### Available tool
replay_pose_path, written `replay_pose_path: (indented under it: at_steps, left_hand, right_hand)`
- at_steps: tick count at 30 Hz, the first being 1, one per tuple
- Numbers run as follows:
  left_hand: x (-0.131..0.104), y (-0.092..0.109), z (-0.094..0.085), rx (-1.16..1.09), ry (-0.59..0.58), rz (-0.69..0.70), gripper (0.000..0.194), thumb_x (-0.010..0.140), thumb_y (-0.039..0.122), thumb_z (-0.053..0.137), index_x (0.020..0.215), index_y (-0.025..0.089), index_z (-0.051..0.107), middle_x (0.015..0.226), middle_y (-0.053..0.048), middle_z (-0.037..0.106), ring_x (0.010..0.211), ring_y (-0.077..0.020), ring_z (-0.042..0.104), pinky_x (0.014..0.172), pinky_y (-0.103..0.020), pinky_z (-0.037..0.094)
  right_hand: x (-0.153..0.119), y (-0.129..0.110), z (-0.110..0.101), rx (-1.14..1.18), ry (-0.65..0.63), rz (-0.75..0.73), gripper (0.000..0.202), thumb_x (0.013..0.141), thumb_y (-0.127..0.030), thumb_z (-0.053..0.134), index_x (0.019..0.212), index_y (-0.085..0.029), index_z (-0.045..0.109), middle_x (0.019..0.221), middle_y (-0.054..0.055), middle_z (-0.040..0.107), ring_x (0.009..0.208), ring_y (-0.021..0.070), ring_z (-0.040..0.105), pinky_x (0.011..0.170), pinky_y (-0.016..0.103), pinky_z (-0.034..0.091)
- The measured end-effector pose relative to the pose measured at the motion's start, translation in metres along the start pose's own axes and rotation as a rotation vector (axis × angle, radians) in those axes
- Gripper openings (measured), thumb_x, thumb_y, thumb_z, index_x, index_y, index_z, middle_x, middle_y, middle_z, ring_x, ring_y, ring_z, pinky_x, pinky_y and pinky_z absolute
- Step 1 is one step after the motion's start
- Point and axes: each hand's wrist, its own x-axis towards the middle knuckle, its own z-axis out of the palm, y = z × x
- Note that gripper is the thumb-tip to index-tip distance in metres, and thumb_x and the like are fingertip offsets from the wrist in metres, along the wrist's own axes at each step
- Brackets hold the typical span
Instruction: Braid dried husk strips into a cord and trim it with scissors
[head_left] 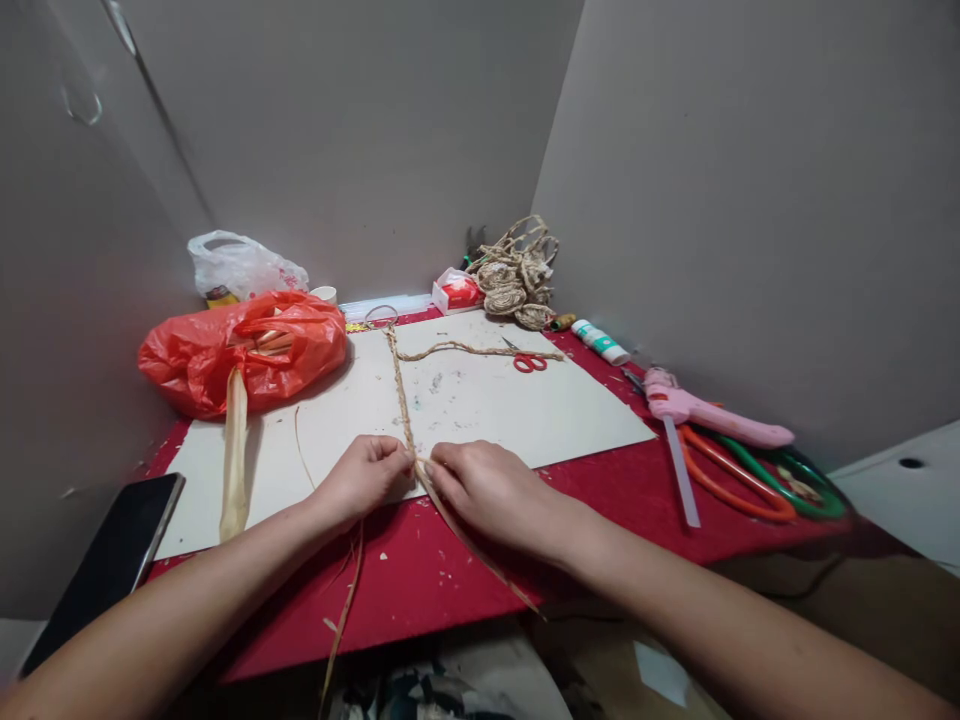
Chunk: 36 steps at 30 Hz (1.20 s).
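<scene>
Braid: the slim tan plant-fibre braid (401,390) runs down the middle of the large white board (600,420), its lower end between the two hands; loose strands hang past the near edge of the red-covered bench (435,600).
Left hand (364,478): fingers closed, pinching at the braid's lower end from the left.
Right hand (491,490): fingers curled and closed on the strands just right of that end.
Far end: near a thin round hoop (381,317); a second tan cord (480,348) stretches rightward from there, beside red-handled scissors (529,364).
Left side: bulging red plastic bag (300,345), pale flat dried stalk (235,470), black phone (105,560).
Right side: pink glue gun (720,416) with a translucent stick.
Back: coiled natural twine (510,290) beside a small red-and-white box (456,292).
</scene>
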Motion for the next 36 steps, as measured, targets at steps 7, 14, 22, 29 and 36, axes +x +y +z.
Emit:
replay_pose_path:
  at_steps: [7,14,22,29,36]
  left_hand:
    - [-0.002,0.000,0.002,-0.073,0.008,0.023,0.031,0.073,0.036,0.056,0.052,0.016,0.045,0.042,0.008,0.034,0.038,-0.0034,0.023,0.042,-0.021,0.015]
    - [-0.010,0.004,0.001,-0.234,-0.061,-0.028,0.028,0.075,0.038,0.060,0.061,0.015,0.051,0.037,0.010,0.030,0.034,-0.0032,0.017,0.037,-0.022,0.009]
    - [-0.010,0.006,-0.010,-0.289,-0.130,-0.027,0.028,0.070,0.039,0.068,0.071,0.013,0.058,0.036,0.011,0.029,0.033,-0.0026,0.016,0.037,-0.021,0.006]
    - [-0.008,0.005,-0.013,-0.278,-0.171,-0.030,0.030,0.070,0.040,0.068,0.065,0.014,0.054,0.039,0.010,0.031,0.035,-0.0024,0.017,0.038,-0.020,0.009]
    - [-0.010,0.010,-0.012,-0.101,-0.186,0.037,0.032,0.073,0.041,0.061,0.066,0.010,0.063,0.044,0.004,0.044,0.042,-0.0054,0.032,0.043,-0.019,0.022]
  right_hand:
    - [-0.009,-0.016,0.017,0.412,-0.022,-0.016,0.024,0.086,-0.020,0.038,0.065,-0.017,0.050,0.064,0.002,0.057,0.060,0.0117,0.048,0.056,0.022,0.033]
    - [-0.024,-0.037,0.036,0.130,0.017,-0.040,0.026,0.089,-0.022,0.035,0.085,-0.016,0.059,0.082,0.010,0.064,0.068,0.0167,0.054,0.062,0.028,0.033]
    - [-0.032,-0.022,-0.011,0.318,0.132,-0.005,0.040,0.090,-0.045,0.040,0.063,-0.018,0.054,0.056,0.001,0.053,0.053,0.0124,0.043,0.054,0.026,0.031]
    - [0.017,0.000,0.009,0.887,-0.240,0.154,0.038,0.088,-0.048,0.040,0.065,-0.018,0.048,0.050,-0.004,0.046,0.040,0.0077,0.035,0.040,0.022,0.027]
    - [0.024,0.014,0.018,1.133,-0.491,0.196,0.039,0.081,-0.052,0.053,0.062,-0.018,0.047,0.041,-0.011,0.027,0.034,0.0040,0.017,0.033,0.019,0.011]
